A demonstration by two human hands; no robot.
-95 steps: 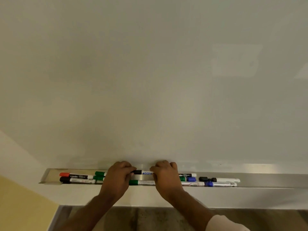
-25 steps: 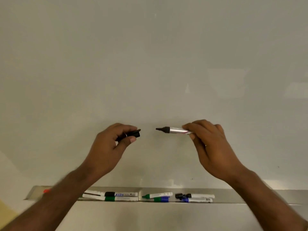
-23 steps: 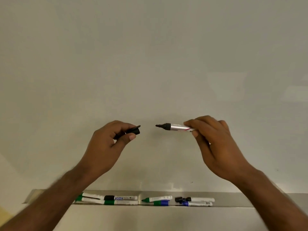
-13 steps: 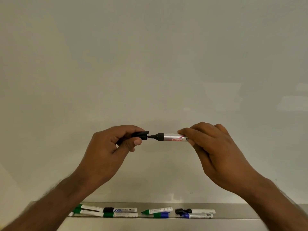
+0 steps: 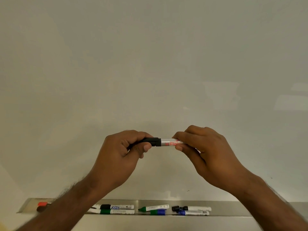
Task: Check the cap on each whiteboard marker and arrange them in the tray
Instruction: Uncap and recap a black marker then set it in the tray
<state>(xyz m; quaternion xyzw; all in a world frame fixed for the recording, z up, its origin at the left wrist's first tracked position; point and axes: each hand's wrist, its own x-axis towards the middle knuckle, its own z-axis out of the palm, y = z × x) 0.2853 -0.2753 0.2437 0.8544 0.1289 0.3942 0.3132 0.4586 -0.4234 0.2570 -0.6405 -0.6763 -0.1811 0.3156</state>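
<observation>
A silver marker (image 5: 167, 142) with red lettering is held level in front of the whiteboard (image 5: 150, 64). My right hand (image 5: 202, 153) pinches its barrel. My left hand (image 5: 123, 154) grips its black cap (image 5: 152, 141), which sits on the marker's left end. Below, the metal tray (image 5: 233, 207) holds several markers: a black-capped one (image 5: 116, 206), a green-capped one (image 5: 116, 211), an uncapped green marker (image 5: 153, 207), a loose green and blue cap pair (image 5: 158, 212), a black-capped one (image 5: 191, 208) and a blue-capped one (image 5: 193, 213). A red cap (image 5: 42, 204) shows at the far left, partly behind my forearm.
The whiteboard fills the view above the tray. The tray's front lip (image 5: 166, 220) runs along the bottom of the frame. The tray's right stretch holds no markers.
My hands came together: the black cap in my left hand, apart from the bare tip a second ago, now sits on the marker. The view tilted slightly, showing the tray lower.
</observation>
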